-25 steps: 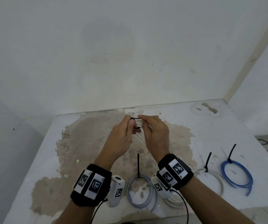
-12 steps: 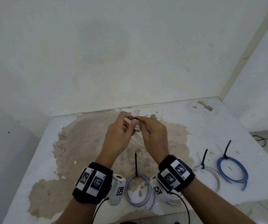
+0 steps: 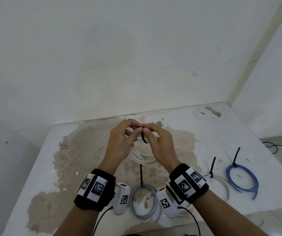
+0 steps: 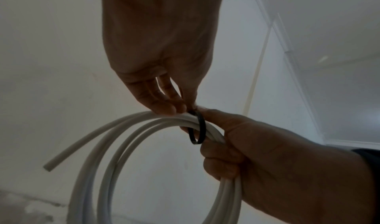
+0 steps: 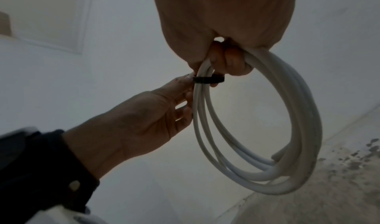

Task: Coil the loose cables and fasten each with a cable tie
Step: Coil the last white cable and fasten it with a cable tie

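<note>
Both hands are raised over the table [image 3: 204, 133] with a coil of white cable [image 3: 140, 159] between them. A black cable tie [image 3: 143, 137] is looped loosely round the strands at the top of the coil. My left hand [image 3: 136, 132] pinches the tie [image 4: 200, 126] at its upper end with fingertips and thumb. My right hand [image 3: 149, 133] grips the coil [image 5: 287, 113] beside the tie [image 5: 207, 79], fingers curled round the strands. The coil [image 4: 115, 146] hangs below the hands, one cut end sticking out.
Three tied coils lie along the near edge: a grey coil [image 3: 143, 201] between my wrists, a white coil [image 3: 220, 183] and a blue coil [image 3: 242, 179] to the right, each with a black tie tail standing up. Walls close off the back and right. A black cord [image 3: 272, 147] lies on the floor.
The hands stay together at about the same spot. The tie, earlier a short black line between the fingertips, now shows as a loop round the white strands.
</note>
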Demonstrator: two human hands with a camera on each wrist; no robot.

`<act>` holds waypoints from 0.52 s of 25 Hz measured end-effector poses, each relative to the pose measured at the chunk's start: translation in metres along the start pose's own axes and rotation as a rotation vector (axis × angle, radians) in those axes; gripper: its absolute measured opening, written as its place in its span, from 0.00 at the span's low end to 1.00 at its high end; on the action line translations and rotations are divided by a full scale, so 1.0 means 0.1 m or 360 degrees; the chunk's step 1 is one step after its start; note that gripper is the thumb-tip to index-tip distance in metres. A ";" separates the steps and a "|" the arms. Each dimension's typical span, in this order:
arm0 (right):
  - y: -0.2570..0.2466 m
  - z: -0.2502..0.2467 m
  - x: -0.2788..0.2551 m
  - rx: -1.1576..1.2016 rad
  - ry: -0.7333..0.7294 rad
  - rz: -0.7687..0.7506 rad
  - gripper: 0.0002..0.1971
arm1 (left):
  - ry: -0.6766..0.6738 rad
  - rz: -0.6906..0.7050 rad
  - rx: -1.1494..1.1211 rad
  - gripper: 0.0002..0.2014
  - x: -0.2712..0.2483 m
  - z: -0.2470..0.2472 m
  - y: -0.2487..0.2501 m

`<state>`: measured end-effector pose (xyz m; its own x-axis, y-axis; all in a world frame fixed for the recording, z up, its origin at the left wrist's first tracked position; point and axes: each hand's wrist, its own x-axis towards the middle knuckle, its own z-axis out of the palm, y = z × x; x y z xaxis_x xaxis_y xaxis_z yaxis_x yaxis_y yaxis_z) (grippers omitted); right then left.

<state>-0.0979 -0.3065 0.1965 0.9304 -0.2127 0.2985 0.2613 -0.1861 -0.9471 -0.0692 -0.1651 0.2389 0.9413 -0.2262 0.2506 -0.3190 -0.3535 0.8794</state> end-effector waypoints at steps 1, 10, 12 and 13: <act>-0.02 -0.03 0.02 0.0020 -0.0020 0.0020 0.09 | -0.0021 -0.0014 -0.0013 0.03 0.02 -0.01 0.02; -0.06 -0.14 0.12 0.0324 -0.0115 0.0275 0.08 | 0.0099 0.0357 0.0196 0.03 0.20 -0.15 0.41; -0.02 -0.17 0.11 0.0303 -0.0089 0.0295 0.08 | 0.0060 0.0305 0.0137 0.04 0.17 -0.09 0.33; -0.01 -0.18 0.10 0.0307 -0.0077 0.0314 0.08 | 0.0026 0.0254 0.0072 0.04 0.16 -0.06 0.28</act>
<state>-0.0933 -0.3253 0.2028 0.9782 -0.1796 0.1043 0.1134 0.0414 -0.9927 -0.0624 -0.1732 0.2704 0.8797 -0.2681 0.3928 -0.4692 -0.3547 0.8087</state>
